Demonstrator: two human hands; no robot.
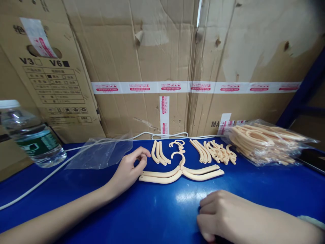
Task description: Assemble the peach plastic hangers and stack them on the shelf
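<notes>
Near the middle of the blue table (157, 210) lie two peach-coloured plastic coat hangers (177, 173), put together and stacked one on the other, with their hooks pointing to the far edge. The left hand (128, 169) rests on the table at their left end. Its fingers (142, 152) are loosely bent and half open and grip nothing; the thumb lies at the tip of the hanger arm, and I cannot tell whether it touches. The right hand (223, 213) lies palm down by the near edge, well apart from the hangers, with its fingers curled under, and whether anything is under them does not show.

Toward the far edge lie loose parts in the same colour: a small group of curved arm pieces (158, 152) just beyond the left hand, a few hook pieces (177, 144) beside them, and a larger spread of arms and hooks (213, 152) to the right. At the far right corner a clear plastic bag (264, 140) is packed full of such parts. An empty clear plastic bag (101, 152) lies flat toward the far left. A clear water bottle with a green label (30, 135), partly filled, lies on its side at the left edge. A white cable (38, 183) runs along the far edge. Brown cardboard boxes (152, 51) stand behind the table.
</notes>
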